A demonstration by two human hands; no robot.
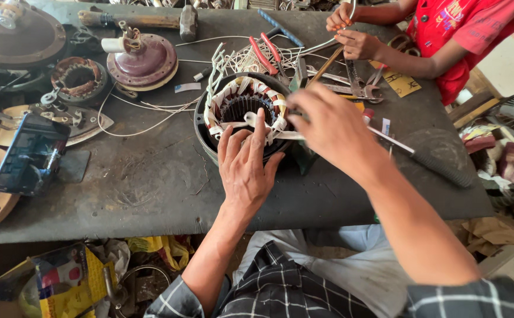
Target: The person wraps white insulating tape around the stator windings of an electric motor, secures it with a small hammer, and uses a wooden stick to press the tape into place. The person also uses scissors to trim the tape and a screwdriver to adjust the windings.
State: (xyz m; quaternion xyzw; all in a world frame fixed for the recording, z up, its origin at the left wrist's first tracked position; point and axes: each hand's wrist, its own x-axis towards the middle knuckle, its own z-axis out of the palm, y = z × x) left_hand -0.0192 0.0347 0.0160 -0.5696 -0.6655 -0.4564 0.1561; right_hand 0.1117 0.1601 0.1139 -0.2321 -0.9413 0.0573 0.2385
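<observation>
Far out past the left hand's little-finger side, a phone [31, 154] sits on a stand, with a maroon fan motor cover [141, 61] and a copper-wound coil [78, 77] beyond it on the dark bench [151, 188]. Left hand [246, 164] lies flat, fingers spread and open, fingertips pressing on the near rim of the motor stator [245, 112], which sits on the bench right ahead of it; white insulation strips and loose wire ends stick up from its windings. Right hand [326, 126] hovers just beside the left, over the stator's right edge, fingers curled in, pinching a white strip [286, 135] that runs across to the windings. Beyond it, red-handled pliers [264, 54] and spanners; to its right, a black-handled tool [430, 163]. Far beyond, another person's hands [351, 35], red sleeve, hold wire.
</observation>
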